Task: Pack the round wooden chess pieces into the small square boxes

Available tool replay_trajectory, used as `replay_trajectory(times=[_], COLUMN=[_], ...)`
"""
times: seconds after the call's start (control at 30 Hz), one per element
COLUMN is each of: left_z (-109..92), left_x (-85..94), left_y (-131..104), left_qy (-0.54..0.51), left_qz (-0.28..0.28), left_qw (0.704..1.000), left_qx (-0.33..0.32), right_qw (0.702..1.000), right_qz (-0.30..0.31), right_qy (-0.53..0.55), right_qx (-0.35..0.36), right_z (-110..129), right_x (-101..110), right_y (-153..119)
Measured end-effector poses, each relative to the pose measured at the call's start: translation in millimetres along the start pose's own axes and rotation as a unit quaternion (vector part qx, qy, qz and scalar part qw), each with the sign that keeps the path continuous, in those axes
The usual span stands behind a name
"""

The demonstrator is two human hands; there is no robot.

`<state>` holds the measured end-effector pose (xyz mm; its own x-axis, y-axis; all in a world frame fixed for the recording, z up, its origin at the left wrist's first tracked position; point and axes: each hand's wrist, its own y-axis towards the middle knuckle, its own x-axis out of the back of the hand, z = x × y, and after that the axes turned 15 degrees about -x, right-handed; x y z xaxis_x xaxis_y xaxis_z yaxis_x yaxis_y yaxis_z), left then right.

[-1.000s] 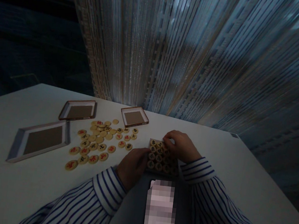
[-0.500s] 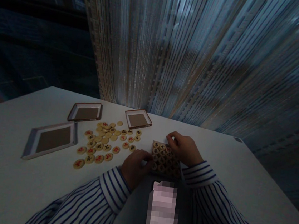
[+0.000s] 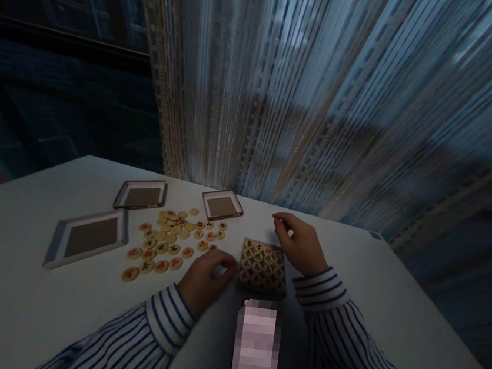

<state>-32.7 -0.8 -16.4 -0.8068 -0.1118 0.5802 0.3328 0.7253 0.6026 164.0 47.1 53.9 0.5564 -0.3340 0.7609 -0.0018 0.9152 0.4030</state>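
Observation:
In the middle of the table, a small open box (image 3: 262, 267) holds rows of round Chinese chess pieces marked in black and red. My left hand (image 3: 207, 278) is at its left side, thumb and forefinger curled together with nothing visible between them; whether the fingertips touch the box, I cannot tell. My right hand (image 3: 302, 244) is above the table past the box's far right corner. Its fingers are curled in towards the thumb, and no piece shows in them. Many loose chess pieces (image 3: 162, 247) lie spread left of the box, some face down, some overlapping.
Three shallow trays or lids lie to the left and back: a large pale one (image 3: 53, 244), a brown-rimmed one (image 3: 164, 196) and a smaller one (image 3: 204, 200). A blurred, pixelated object (image 3: 256, 345) sits near me, below the box. A string curtain (image 3: 239, 89) hangs behind the table.
Both hands have drawn outward from the box, the left one to the left and the right one off its far right part. More of the pieces inside now shows. The view has shifted slightly.

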Motion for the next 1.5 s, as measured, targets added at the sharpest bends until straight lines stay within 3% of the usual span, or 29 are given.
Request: replay_trajectory(times=[0.17,0.37,0.53,0.67,0.83,1.03,1.5], left_z=[7,29,43,44,50,60,80], left_x=[29.3,65.1,81.3,88.9,89.3,76.4,58.6], left_y=[-1,-6,-11,2,27,44,64], left_qy=[0.019,0.063,0.089,0.146,0.205,0.285,0.318], left_qz=[0.001,-0.018,-0.025,0.015,0.098,0.161,0.199], left_qw=[1.0,0.995,0.991,0.985,0.97,0.938,0.914], left_qx=[0.017,0.071,0.101,0.094,0.087,0.116,0.155], right_qw=[0.999,0.999,0.997,0.992,0.989,0.991,0.989], right_qz=[0.002,0.018,0.042,0.086,0.108,0.098,0.104], right_qy=[0.036,0.019,-0.023,-0.057,-0.058,-0.033,-0.047], right_qx=[0.007,0.031,0.057,0.074,0.083,0.083,0.096], right_z=[4,10,16,28,47,64,46], right_x=[2,-1,-13,-22,-28,-33,-46], right_y=[-2,-7,-12,-13,-6,3,11])
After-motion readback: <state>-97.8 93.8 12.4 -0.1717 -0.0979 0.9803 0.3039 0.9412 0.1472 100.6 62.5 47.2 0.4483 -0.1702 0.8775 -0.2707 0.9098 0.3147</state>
